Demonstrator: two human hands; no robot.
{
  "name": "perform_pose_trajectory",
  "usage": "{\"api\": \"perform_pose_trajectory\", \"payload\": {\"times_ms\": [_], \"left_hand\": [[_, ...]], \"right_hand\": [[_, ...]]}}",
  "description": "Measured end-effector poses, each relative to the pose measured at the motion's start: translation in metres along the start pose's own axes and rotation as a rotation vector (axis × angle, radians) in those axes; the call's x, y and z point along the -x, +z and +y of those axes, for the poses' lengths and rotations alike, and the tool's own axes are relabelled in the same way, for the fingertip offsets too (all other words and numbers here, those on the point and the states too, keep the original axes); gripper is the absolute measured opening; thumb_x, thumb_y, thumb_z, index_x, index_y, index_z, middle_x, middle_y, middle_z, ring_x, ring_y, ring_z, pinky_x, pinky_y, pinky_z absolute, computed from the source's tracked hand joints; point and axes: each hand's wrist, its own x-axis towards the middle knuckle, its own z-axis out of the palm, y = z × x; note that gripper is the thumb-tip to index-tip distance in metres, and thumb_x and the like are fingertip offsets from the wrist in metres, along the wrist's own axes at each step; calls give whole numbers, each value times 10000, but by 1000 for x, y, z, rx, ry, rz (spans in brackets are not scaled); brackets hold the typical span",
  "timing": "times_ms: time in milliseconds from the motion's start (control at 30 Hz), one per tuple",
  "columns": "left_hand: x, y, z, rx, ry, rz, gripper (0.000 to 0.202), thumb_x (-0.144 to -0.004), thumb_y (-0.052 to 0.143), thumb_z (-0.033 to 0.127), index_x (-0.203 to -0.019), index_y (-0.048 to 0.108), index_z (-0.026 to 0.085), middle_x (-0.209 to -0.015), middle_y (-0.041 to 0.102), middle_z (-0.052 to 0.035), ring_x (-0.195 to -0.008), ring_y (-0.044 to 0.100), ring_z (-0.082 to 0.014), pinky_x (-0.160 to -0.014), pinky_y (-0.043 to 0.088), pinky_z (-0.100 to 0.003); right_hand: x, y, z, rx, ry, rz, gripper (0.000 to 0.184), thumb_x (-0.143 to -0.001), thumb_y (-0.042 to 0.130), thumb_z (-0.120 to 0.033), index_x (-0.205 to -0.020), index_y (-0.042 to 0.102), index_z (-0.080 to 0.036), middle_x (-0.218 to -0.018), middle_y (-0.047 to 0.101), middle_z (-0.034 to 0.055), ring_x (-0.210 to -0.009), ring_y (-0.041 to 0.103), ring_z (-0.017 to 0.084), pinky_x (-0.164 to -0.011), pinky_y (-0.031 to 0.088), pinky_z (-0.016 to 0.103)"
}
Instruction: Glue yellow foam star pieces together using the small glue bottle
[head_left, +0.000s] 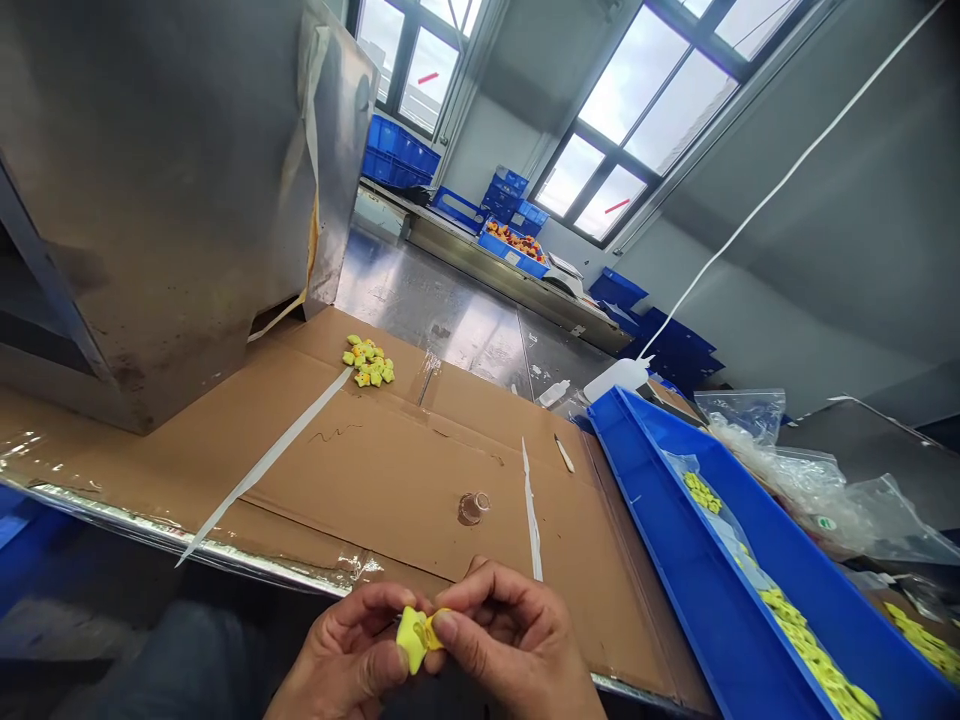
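Observation:
Low in the view, just past the table's near edge, my left hand (pixel 337 655) pinches a small yellow-green star-shaped piece (pixel 410 642) between thumb and fingers. My right hand (pixel 521 640) meets it from the other side, thumb and forefinger closed on a small orange-yellow piece (pixel 433 632). The two pieces touch; whether they are joined I cannot tell. On the cardboard beyond my hands stands a small clear cup (pixel 473 508). Farther off at the left lies a pile of similar yellow-green star pieces (pixel 367 362), some with orange parts.
Cardboard (pixel 420 470) covers the table, with white strips on it. A thin white-handled tool (pixel 564 453) lies at the right. Beside it stands a long blue bin (pixel 645 530) holding yellow pieces. A white bottle (pixel 616 379) lies behind. A metal housing (pixel 172 220) rises at the left.

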Motion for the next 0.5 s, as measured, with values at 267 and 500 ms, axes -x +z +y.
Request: {"api": "perform_pose_trajectory", "payload": {"times_ms": [267, 500], "left_hand": [[0, 0, 0, -15, -2, 0, 248, -448, 881, 209, -651, 739, 192, -626, 712, 6, -551, 634, -129, -607, 510, -229], [1, 1, 1, -28, -3, -4, 228, -463, 873, 207, -645, 736, 198, -622, 699, 12, -554, 622, -125, -607, 488, -223]], "right_hand": [[-1, 1, -1, 78, 4, -16, 170, -664, 784, -291, -695, 698, -148, -624, 648, 12, -547, 630, 119, -558, 504, 225], [-2, 3, -6, 132, -1, -36, 167, -679, 764, -279, -690, 687, -132, -634, 649, 21, -557, 633, 122, -575, 508, 230]]}}
